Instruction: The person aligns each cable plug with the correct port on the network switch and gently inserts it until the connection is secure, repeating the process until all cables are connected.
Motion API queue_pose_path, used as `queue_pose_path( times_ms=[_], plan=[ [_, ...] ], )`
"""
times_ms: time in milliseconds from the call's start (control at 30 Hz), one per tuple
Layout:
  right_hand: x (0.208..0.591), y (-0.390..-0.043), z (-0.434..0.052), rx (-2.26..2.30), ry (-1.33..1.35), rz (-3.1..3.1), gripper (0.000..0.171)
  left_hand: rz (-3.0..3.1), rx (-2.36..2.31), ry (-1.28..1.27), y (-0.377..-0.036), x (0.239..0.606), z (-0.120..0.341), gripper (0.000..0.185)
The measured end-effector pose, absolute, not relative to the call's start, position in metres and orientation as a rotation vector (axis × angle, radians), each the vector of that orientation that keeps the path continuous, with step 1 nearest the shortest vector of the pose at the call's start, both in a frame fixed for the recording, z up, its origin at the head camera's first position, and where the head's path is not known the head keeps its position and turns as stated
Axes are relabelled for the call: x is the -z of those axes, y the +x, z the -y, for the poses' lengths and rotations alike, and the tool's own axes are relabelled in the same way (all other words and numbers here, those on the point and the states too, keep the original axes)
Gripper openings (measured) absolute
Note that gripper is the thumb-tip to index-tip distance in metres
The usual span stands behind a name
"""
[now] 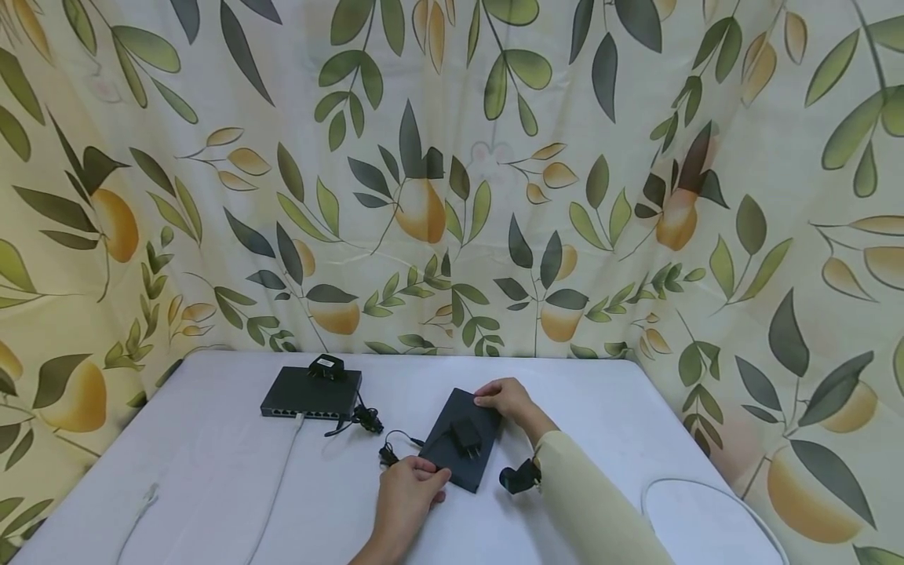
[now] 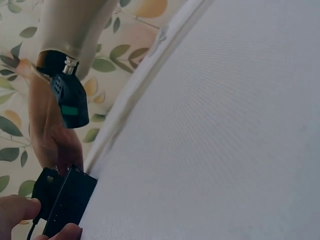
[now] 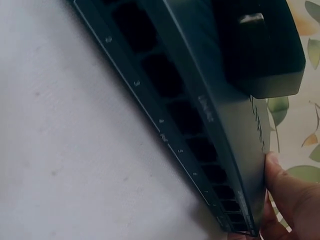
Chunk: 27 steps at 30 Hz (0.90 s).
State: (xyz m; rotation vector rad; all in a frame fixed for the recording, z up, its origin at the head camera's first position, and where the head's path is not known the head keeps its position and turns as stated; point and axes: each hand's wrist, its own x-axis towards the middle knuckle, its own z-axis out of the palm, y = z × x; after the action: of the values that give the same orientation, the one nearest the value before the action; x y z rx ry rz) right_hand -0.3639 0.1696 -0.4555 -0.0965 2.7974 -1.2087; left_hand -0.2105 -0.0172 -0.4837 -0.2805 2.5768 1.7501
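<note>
A black network switch (image 1: 452,471) lies angled on the white table, with a black power adapter (image 1: 465,436) on top. My left hand (image 1: 408,494) pinches its near-left corner between thumb and fingers. At the far-right corner, my right hand (image 1: 510,400) grips the edge, thumb on top. The right wrist view shows a row of numbered ports (image 3: 185,117) along the side of the switch and the thumb (image 3: 280,175) at its far end. In the left wrist view, the left thumb (image 2: 20,209) touches the adapter's side of the switch.
A second black switch (image 1: 297,392) stands to the left with an adapter (image 1: 326,366) on it and a white network cable (image 1: 282,479) plugged in. Bundled black cord (image 1: 367,418) lies beside it. Another white cable (image 1: 137,514) is at far left, one (image 1: 713,485) at right. A patterned curtain (image 1: 452,235) surrounds the table.
</note>
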Motion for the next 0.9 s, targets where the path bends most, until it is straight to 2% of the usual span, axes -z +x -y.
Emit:
queue_pose_path(
  times_ms=[900],
  plan=[
    [0.464, -0.322, -0.199, 1.359, 0.07, -2.881, 0.019, -2.658, -1.867, -0.373, -0.222, 0.487, 0.016, 0.023]
  ],
)
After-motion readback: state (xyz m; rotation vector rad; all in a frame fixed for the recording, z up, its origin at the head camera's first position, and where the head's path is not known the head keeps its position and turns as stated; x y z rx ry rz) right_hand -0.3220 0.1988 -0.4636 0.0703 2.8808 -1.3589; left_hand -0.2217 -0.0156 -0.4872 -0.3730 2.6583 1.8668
